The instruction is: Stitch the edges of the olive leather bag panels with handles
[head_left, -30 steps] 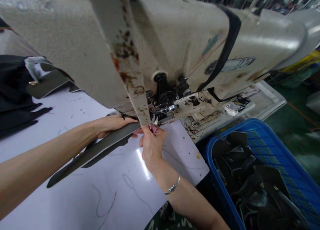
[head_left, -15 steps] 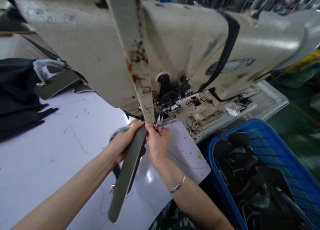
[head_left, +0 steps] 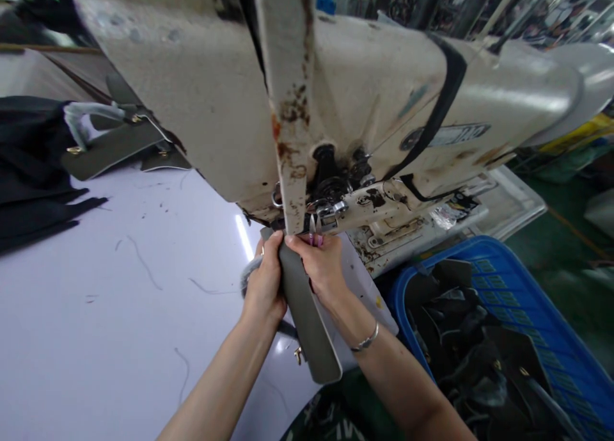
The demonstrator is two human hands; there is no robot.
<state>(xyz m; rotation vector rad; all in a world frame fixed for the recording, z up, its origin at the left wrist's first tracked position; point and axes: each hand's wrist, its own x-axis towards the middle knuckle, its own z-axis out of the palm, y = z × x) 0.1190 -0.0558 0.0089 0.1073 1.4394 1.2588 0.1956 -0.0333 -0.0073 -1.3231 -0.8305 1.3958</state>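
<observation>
Below, white table (head_left: 144, 313) under grey strap (head_left: 307, 316); blue crate (head_left: 460, 252) beside, green floor (head_left: 566, 268) beyond.

Nothing can be read for certain: the badge (head_left: 445, 137) on the sewing machine (head_left: 378, 89), right of centre, has lettering – too blurred to make out.

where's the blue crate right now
In the head view, the blue plastic crate sits at lower right, just right of the right forearm and below the sewing machine head, holding dark cut pieces.
</observation>
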